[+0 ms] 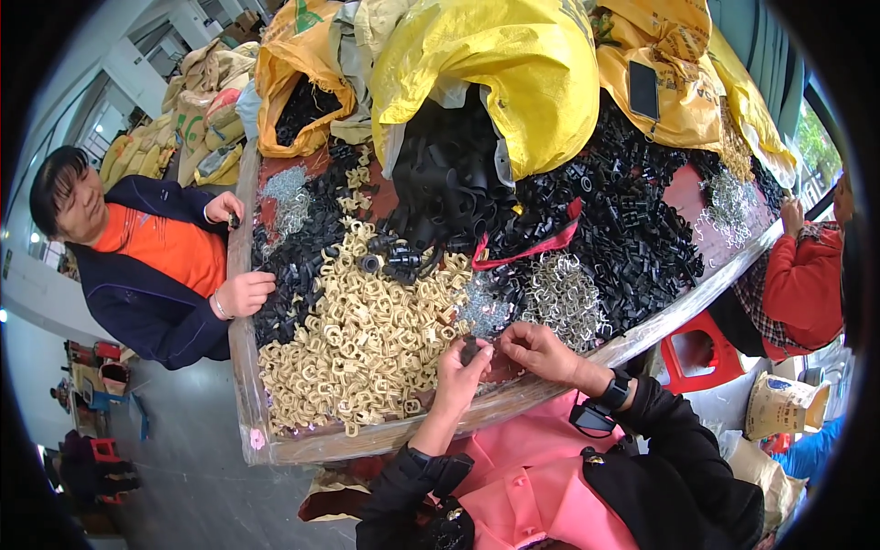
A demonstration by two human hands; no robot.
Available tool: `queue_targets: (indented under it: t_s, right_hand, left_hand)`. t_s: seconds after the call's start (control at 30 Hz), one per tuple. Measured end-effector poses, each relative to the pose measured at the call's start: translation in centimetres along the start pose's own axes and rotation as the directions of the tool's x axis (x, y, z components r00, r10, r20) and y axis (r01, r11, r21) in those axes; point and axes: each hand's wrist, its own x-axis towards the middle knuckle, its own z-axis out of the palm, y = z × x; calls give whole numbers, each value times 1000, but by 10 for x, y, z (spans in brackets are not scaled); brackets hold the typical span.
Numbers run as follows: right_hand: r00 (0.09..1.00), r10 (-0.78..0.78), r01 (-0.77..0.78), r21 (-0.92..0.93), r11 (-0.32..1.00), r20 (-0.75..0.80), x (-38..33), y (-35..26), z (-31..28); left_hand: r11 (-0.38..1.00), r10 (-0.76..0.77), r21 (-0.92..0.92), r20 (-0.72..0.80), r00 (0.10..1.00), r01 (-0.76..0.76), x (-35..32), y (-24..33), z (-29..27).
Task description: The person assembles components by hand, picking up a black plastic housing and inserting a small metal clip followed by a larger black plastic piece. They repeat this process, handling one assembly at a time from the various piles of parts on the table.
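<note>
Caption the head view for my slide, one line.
Left hand holding a small black part, right hand close by, beside heaped cream parts and silvery metal pieces.

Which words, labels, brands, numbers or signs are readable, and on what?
Orange sack, back left: green print, creased; not copied out.
Orange-yellow sack under the phone: print, too small to read.
Beige sack, far back left: green mark, too blurred.
Beige bag, lower right: print, too small.
Black piece in the left hand: no text visible.
</note>
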Motion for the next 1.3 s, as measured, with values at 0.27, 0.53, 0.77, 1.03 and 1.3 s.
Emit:
queue_targets:
  t_s: [0.27,0.53,0.77,1.03,1.3]
  right_hand:
    - [978,148,-173,178,969,150,12,9,-3]
    - [940,223,-330,515,791,259,14,19,-4]
    - [922,274,-386,687,616,273,12,18,1]
    - [919,261,-394,691,606,295,13,21,0]
    - [965,198,-254,440,861,171,15,16,3]
  left_hand:
    - [648,438,599,212,874,-470,4,0,-5]
    - [851,237,452,125,963,-268,7,-3,-8]
    - [808,370,449,118,921,-382,10,-11,-6]
    - [799,402,455,82,912,-393,11,-18,-7]
    - [969,146,204,-15,989,-140,13,-17,-5]
